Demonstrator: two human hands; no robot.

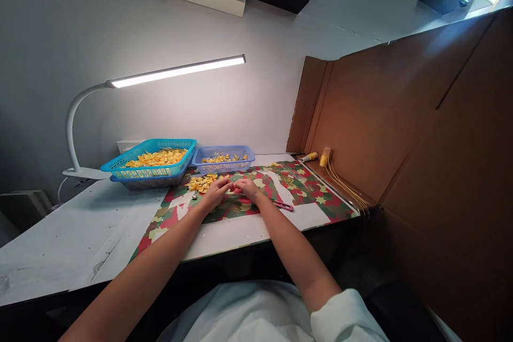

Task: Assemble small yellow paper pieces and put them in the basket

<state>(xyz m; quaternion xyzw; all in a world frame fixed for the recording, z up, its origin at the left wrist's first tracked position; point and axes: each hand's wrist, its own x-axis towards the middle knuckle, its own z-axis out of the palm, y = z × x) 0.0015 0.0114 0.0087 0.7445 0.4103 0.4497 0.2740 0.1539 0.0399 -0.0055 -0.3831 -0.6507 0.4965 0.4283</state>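
My left hand (217,192) and my right hand (246,188) meet over the patterned table covering (236,206), fingertips pinched close together. Whatever lies between the fingers is too small to make out. Just beyond my left hand is a loose pile of small yellow-gold pieces (200,183). A small round metallic object (194,197) sits to the left of that hand. Beside my right wrist lies a pink-handled tool (284,206), its far end partly hidden by the wrist.
A turquoise basket (116,169) heaped with yellow pieces rests on a blue one at the left. Behind the hands stands a periwinkle basket (224,166) with fewer pieces. A lit lamp (178,71) arches above. Cardboard (401,117) walls the right side, near thread cones (324,157) and yellow strands (347,187).
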